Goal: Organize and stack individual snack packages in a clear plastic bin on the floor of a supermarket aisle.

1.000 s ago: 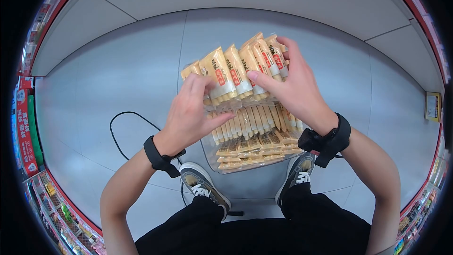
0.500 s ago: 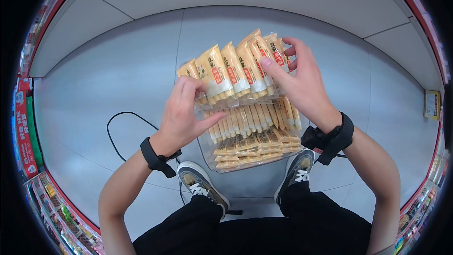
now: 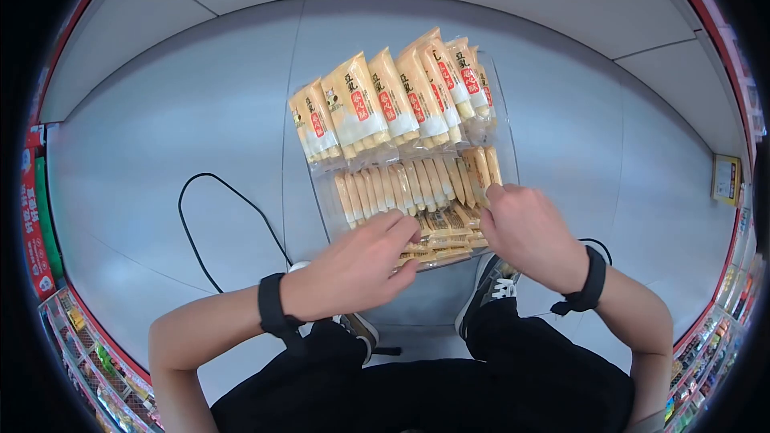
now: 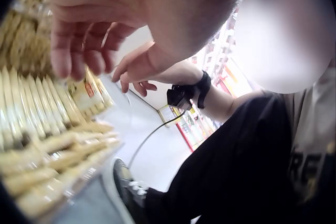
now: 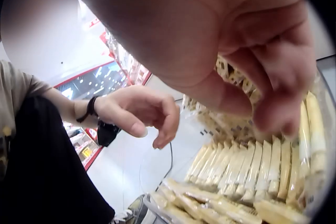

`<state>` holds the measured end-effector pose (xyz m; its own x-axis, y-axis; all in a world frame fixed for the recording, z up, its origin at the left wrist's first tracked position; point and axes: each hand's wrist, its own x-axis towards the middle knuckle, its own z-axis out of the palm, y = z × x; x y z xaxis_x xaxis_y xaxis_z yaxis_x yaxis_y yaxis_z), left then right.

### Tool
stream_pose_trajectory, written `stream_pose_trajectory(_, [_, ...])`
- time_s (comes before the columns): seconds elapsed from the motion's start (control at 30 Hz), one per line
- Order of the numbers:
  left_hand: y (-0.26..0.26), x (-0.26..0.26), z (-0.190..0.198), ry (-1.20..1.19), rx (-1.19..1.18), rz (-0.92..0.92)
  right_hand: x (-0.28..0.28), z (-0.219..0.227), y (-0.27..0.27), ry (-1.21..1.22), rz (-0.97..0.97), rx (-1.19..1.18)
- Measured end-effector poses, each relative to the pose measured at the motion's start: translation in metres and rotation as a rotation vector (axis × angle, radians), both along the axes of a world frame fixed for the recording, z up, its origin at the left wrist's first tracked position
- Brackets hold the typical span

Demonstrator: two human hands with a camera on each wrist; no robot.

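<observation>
A clear plastic bin (image 3: 511,136) holds wrapped snack sticks in yellowish packets. Its back row of packets (image 3: 357,108) leans up in overlapping layers with printed fronts showing. Slim packets stand on edge in the middle row (image 3: 389,186), and others lie flat in the front stack (image 3: 441,238). My left hand (image 3: 357,261) hovers by the front stack, fingers loosely bent and nothing in them. Over the right end of the middle row is my right hand (image 3: 529,228), its fingertips close to the last packets; from the left wrist its fingers hang loosely curved, holding nothing.
The bin sits on a grey tiled floor (image 3: 208,120) in front of my shoes (image 3: 481,297). A black cable (image 3: 186,216) loops at the left. Stocked shelves (image 3: 88,353) run along both sides, and a small yellow-edged box (image 3: 726,179) stands at the far right.
Both hands have left the back row and come toward me, over the front and middle packets. The back row now stands uncovered. The bin sits slightly higher in the head view.
</observation>
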<state>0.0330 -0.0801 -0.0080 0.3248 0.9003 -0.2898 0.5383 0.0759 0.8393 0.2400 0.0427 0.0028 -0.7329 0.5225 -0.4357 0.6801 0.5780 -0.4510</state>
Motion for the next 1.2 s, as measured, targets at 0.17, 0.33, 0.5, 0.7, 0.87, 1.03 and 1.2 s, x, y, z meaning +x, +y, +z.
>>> stream_pose_trajectory(0.17, [0.0, 0.022, -0.035, -0.177, -0.415, 0.147, 0.003, -0.002, -0.002, -0.077, -0.232, -0.094])
stream_pose_trajectory(0.33, [0.012, 0.021, -0.048, -0.343, -0.614, 0.304, 0.018, -0.024, 0.002, -0.049, -0.092, 0.044])
stream_pose_trajectory(0.5, [0.019, 0.024, -0.05, -0.388, -0.639, 0.309, -0.003, -0.04, 0.009, -0.034, 0.059, 0.328])
stream_pose_trajectory(0.7, [0.018, 0.023, -0.047, -0.35, -0.717, 0.266, -0.018, -0.063, 0.002, -0.211, 0.154, 0.543])
stream_pose_trajectory(0.87, [0.012, 0.023, -0.048, -0.314, -0.72, 0.246, -0.01, -0.047, 0.005, -0.132, 0.048, 0.437])
stream_pose_trajectory(1.03, [0.008, 0.019, -0.05, -0.347, -0.761, 0.252, 0.016, 0.009, 0.048, -0.013, -0.101, -0.185])
stream_pose_trajectory(1.2, [0.017, 0.018, -0.046, -0.376, -0.817, 0.238, 0.049, -0.007, 0.092, 0.301, -0.484, -0.642])
